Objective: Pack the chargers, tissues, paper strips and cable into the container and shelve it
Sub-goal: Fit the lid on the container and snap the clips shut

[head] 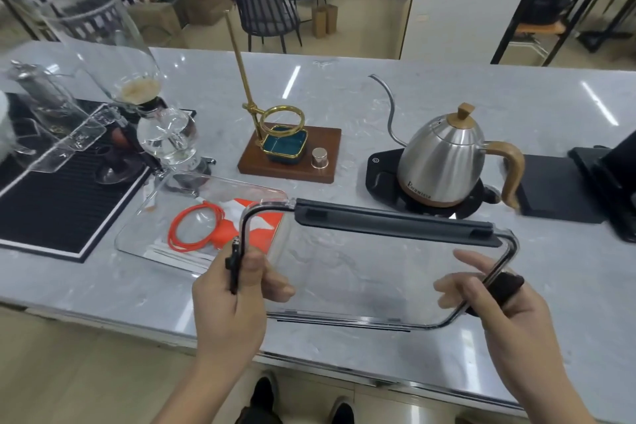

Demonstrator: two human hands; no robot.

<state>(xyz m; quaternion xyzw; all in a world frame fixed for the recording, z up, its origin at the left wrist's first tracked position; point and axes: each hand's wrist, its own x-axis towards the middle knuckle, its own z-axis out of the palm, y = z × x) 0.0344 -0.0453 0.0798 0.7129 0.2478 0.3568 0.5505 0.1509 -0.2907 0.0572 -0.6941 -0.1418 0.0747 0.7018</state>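
Observation:
A clear plastic container lies on the marble counter. Inside it I see a coiled orange cable, an orange-and-white tissue pack and white paper strips. I hold the container's clear lid above the counter, to the right of the container. The lid has black clips along its edges. My left hand grips its left edge at a black clip. My right hand grips its right edge at another black clip. No chargers are visible.
A steel gooseneck kettle stands on a black base behind the lid. A brass dripper stand on a wooden base, a glass siphon brewer and a black drip mat sit at the back and left. A black device is at the right.

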